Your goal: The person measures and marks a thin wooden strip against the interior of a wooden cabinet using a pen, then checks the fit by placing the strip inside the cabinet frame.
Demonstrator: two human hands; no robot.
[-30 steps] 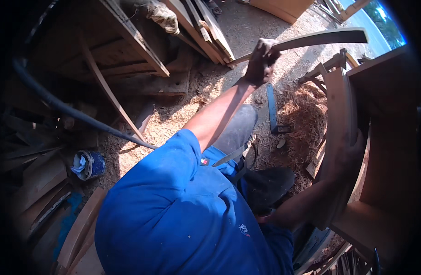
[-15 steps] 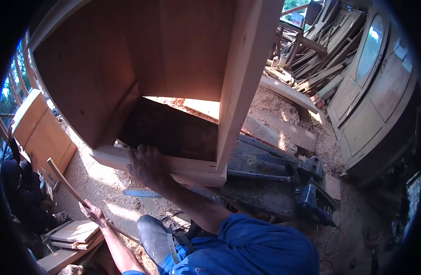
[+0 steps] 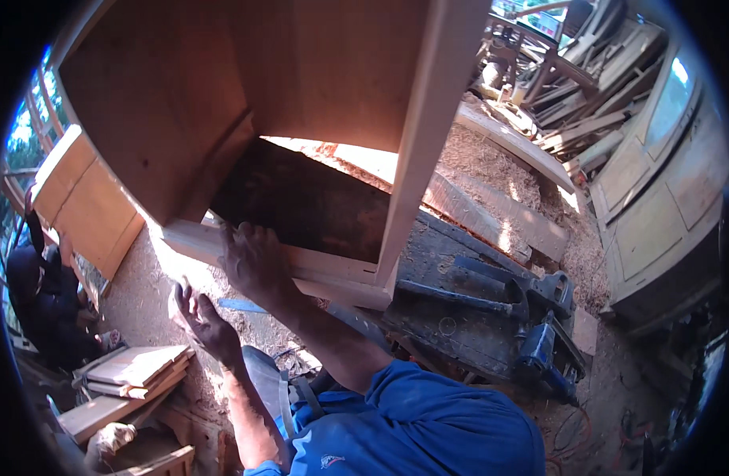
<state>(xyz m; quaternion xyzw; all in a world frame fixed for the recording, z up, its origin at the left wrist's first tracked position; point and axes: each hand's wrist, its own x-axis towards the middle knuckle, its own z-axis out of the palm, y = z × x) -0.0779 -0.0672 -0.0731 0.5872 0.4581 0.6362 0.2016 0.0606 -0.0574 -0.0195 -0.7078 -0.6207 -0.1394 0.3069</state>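
Note:
A large wooden cabinet carcass (image 3: pixel 317 71) fills the upper middle, its open side toward me and a dark board (image 3: pixel 309 202) at its lower inside. My right hand (image 3: pixel 253 254) is closed over the pale bottom rail of the cabinet, with the fingers curled onto its inner edge. Lower and to the left, my left hand (image 3: pixel 204 319) is raised with its fingers apart. It holds nothing and is apart from the rail.
Stacked boards (image 3: pixel 138 371) lie at lower left, near a person (image 3: pixel 47 305) in dark clothing. A dark bench (image 3: pixel 452 317) with a blue metal tool (image 3: pixel 539 349) stands right. Beyond are scrap wood (image 3: pixel 610 87) and a panelled door (image 3: pixel 658 206). Shavings cover the ground.
My left hand has let go of a long thin wooden strip, no longer in view, and moved up and right toward the cabinet. My right hand keeps its grip on the rail.

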